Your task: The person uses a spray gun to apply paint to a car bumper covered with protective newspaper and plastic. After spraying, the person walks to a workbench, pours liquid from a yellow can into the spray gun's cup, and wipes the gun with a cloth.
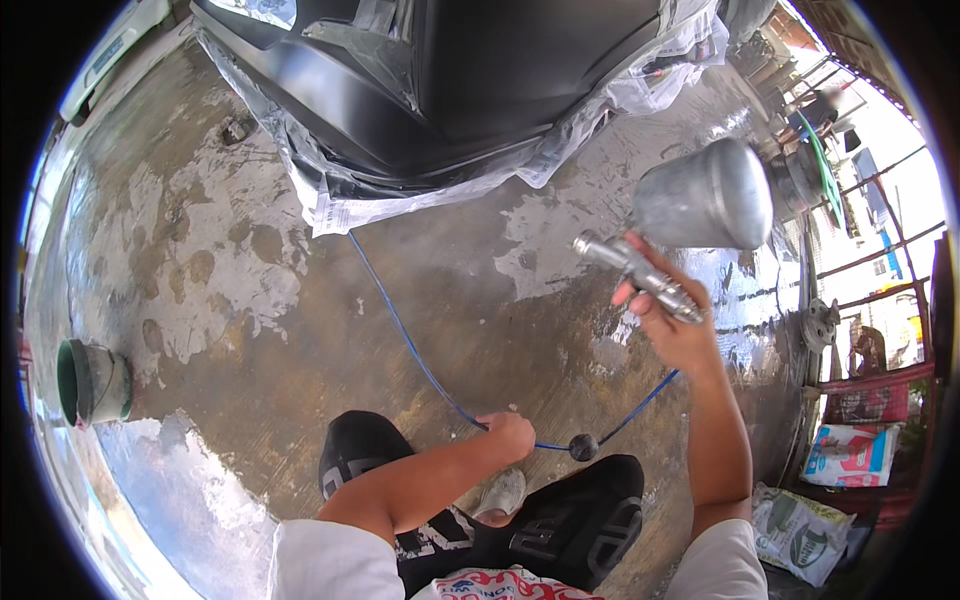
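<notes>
My right hand [682, 325] grips a silver spray gun [630, 268], raised over the floor at the right. A large metal paint cup [708, 195] sits on the gun, its wide end toward the right. My left hand [508, 436] is closed around a thin blue hose [395, 312], low in front of my knees. To the right of that hand, a dark round lump [583, 447] sits on the hose. From there the hose rises toward my right forearm, which hides its end. Ahead is a dark matte car body [500, 90], edged with clear plastic and paper masking [375, 215].
A bucket [106, 384] lies tilted at the left. Printed sacks [848, 455] stand at the right beside a barred fence [880, 385]. Wet patches shine on the rough concrete floor [250, 350]. Part of a white vehicle [110, 50] shows at the far left.
</notes>
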Demonstrator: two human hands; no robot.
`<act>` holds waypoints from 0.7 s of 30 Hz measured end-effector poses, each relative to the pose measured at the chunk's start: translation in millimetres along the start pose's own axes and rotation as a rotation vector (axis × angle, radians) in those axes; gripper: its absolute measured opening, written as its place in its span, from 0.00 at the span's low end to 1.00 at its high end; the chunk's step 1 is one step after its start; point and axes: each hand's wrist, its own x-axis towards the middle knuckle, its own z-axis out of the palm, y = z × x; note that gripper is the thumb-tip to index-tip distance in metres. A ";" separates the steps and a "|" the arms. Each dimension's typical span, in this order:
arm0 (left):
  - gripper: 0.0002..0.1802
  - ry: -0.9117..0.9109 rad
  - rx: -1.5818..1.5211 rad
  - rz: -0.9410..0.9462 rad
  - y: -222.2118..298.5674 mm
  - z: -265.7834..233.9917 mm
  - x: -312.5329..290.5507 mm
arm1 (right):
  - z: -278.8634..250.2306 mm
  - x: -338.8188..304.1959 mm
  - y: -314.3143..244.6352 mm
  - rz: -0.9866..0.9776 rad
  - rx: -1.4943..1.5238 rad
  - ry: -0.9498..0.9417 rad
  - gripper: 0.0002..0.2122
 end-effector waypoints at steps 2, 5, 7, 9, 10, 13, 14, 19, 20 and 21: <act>0.18 -0.028 -0.097 -0.016 26.9 8.1 -31.3 | -2.3 -12.5 -1.0 0.055 0.028 -0.033 0.28; 0.17 -0.118 -0.251 0.018 46.4 41.1 -72.2 | -10.3 -47.1 -24.5 0.176 0.095 -0.044 0.27; 0.14 -0.126 -0.337 -0.030 51.7 59.9 -112.9 | -20.2 -88.0 -53.5 0.250 0.114 -0.010 0.26; 0.12 0.323 -0.586 -0.127 50.0 118.8 -164.7 | -27.9 -132.5 -92.0 0.336 0.170 0.030 0.26; 0.12 0.441 -0.660 -0.279 62.3 141.1 -209.4 | -31.7 -157.4 -115.8 0.408 0.219 0.049 0.27; 0.15 0.608 -0.756 -0.612 108.4 244.4 -348.8 | -35.0 -232.5 -187.9 0.646 0.479 0.132 0.19; 0.18 0.624 -0.803 -0.715 131.5 265.0 -399.6 | -32.2 -257.9 -204.5 0.697 0.559 0.148 0.17; 0.23 0.687 -0.810 -0.877 248.9 397.0 -587.1 | -12.5 -356.4 -318.4 0.705 0.784 0.166 0.10; 0.25 0.877 -0.775 -0.758 273.7 443.2 -603.5 | -6.5 -380.3 -339.4 0.692 0.824 0.161 0.09; 0.23 0.929 -0.823 -0.758 302.8 476.9 -620.4 | 0.8 -399.8 -358.6 0.654 0.830 0.118 0.09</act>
